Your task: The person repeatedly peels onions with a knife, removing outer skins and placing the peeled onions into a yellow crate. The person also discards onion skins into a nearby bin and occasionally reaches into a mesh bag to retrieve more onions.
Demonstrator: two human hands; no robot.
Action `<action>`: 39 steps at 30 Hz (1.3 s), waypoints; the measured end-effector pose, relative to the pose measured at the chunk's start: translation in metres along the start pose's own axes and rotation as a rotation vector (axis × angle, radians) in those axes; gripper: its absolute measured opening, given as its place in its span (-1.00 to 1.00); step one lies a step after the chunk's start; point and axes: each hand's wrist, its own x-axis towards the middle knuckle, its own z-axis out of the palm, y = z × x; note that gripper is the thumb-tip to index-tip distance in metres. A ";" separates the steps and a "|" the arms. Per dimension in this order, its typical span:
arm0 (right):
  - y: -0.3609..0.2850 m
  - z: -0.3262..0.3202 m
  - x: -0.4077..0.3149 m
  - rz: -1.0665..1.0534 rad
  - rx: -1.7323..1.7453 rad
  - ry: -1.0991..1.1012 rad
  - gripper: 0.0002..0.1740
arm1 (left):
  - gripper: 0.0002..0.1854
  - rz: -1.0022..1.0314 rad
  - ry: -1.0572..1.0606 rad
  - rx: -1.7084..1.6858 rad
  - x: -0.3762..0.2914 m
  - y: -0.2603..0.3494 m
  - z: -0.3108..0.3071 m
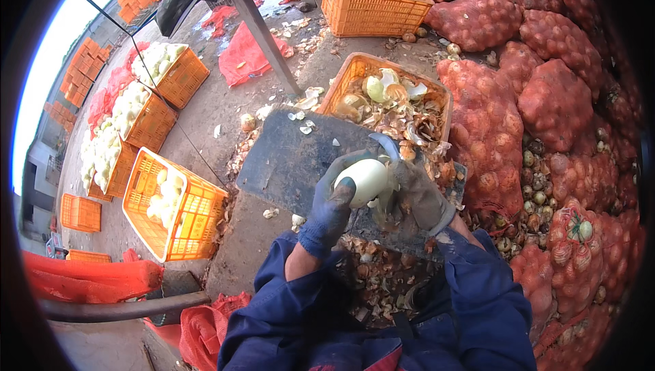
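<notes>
My gloved left hand point(326, 210) grips a white, mostly peeled onion point(363, 183) above a dark, worn board point(291, 158). My right hand point(423, 199), also gloved, is closed at the onion's right side with a knife in it. The knife's curved blade point(385, 145) points up and left past the fingers; its handle is hidden in the glove. Translucent strips of onion skin point(385, 212) hang between the two hands. Beyond the board stands an orange plastic crate point(342, 75) of onion peel point(401, 110), with a pale onion point(375, 88) on top.
At left, an orange crate point(176, 240) holds several peeled onions point(166, 194). Fuller crates point(181, 77) stand behind it. Red mesh sacks of onions point(481, 130) crowd the right side. A metal post point(258, 28) rises beyond the board. Peel point(381, 274) covers the ground below my hands.
</notes>
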 end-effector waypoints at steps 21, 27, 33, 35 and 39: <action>-0.003 0.016 0.001 0.117 0.285 0.076 -0.65 | -0.15 0.062 0.163 -0.062 0.006 -0.013 -0.010; -0.001 0.011 0.000 0.080 0.297 0.121 -0.62 | -0.07 0.061 0.219 -0.139 0.004 -0.001 0.011; -0.014 0.013 0.001 0.131 0.323 0.070 -0.71 | 0.01 0.087 0.099 -0.043 0.002 0.006 0.010; -0.024 0.014 -0.002 0.158 0.437 0.043 -0.73 | 0.02 0.078 0.125 -0.102 0.003 0.001 0.016; -0.008 0.008 0.000 0.070 0.650 0.025 -0.78 | 0.02 -0.067 0.024 -0.159 0.002 -0.005 0.007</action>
